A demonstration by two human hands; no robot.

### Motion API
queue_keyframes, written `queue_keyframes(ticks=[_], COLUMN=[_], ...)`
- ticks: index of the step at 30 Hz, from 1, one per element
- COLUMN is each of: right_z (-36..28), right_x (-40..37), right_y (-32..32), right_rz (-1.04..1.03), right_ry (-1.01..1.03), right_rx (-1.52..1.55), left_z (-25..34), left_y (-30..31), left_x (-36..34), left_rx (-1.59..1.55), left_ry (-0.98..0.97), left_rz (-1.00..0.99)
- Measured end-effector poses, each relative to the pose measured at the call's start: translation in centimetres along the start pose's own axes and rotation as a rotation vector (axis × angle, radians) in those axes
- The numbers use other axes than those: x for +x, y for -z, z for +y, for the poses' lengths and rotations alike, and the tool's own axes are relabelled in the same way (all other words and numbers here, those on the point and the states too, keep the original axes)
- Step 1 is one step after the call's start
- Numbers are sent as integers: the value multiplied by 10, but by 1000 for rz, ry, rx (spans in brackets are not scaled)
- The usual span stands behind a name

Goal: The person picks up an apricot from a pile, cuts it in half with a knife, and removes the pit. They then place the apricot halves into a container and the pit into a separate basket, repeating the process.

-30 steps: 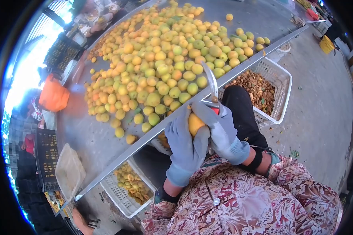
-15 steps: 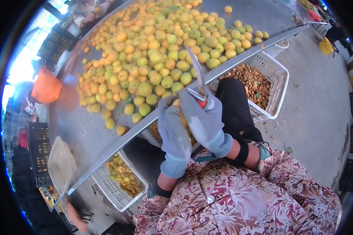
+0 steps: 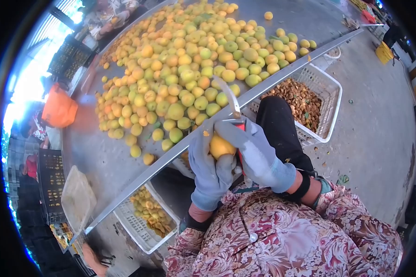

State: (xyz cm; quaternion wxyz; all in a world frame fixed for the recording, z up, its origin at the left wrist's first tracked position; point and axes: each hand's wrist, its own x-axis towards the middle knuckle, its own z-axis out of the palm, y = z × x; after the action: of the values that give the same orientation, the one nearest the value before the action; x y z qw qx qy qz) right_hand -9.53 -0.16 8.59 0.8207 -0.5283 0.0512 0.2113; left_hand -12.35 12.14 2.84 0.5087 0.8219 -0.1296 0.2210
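Observation:
My left hand (image 3: 204, 173), in a grey glove, is closed round a yellow-orange apricot (image 3: 221, 147) just in front of the table's metal edge. Wrapped round the red handle of a knife is my gloved right hand (image 3: 262, 158), pressed close to the fruit. The knife's curved blade (image 3: 228, 96) points up and away over the table edge, clear of the apricot. Beyond both hands, a large heap of yellow and green apricots (image 3: 175, 87) covers much of the metal table (image 3: 85, 143).
A white basket (image 3: 333, 111) of brown apricot pits (image 3: 293, 101) stands below the edge at right. Another white basket (image 3: 148, 247) at lower left holds apricot pieces (image 3: 150, 210). A pale plastic tray (image 3: 77, 196) and orange bag (image 3: 60, 106) are at left. People sit across the table.
The apricot, mostly covered by my fingers before, now shows between my hands. My right hand has turned and shifted slightly right, tilting the blade further left.

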Motion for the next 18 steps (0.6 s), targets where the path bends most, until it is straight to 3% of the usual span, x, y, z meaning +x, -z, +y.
queue_keyframes(ticks=[1, 2, 4, 6, 8, 9, 11, 14, 18], right_z=[12, 19, 14, 15, 19, 18, 16, -2, 15], right_x=[8, 12, 12, 12, 13, 14, 14, 6, 15], right_y=[4, 5, -3, -4, 3, 3, 0, -7, -14], right_rz=[-23, -47, 3, 54, -64, -67, -130, -70, -37], right_ry=[107, 214, 229, 243, 389, 387, 163, 52, 233], right_rx=[84, 169, 163, 159, -58, -59, 100, 63, 138], left_z=[1, 1, 4, 11, 20, 25, 22, 5, 14], left_y=[-1, 0, 1, 3, 7, 10, 13, 12, 15], left_x=[-1, 0, 3, 1, 4, 6, 4, 1, 9], left_rx=[136, 137, 261, 207, 152, 200, 250, 289, 509], left_ry=[-147, -147, -299, -243, -183, -169, -148, -187, -217], left_rz=[58, 58, 56, 39, 22, -1, -24, 29, 47])
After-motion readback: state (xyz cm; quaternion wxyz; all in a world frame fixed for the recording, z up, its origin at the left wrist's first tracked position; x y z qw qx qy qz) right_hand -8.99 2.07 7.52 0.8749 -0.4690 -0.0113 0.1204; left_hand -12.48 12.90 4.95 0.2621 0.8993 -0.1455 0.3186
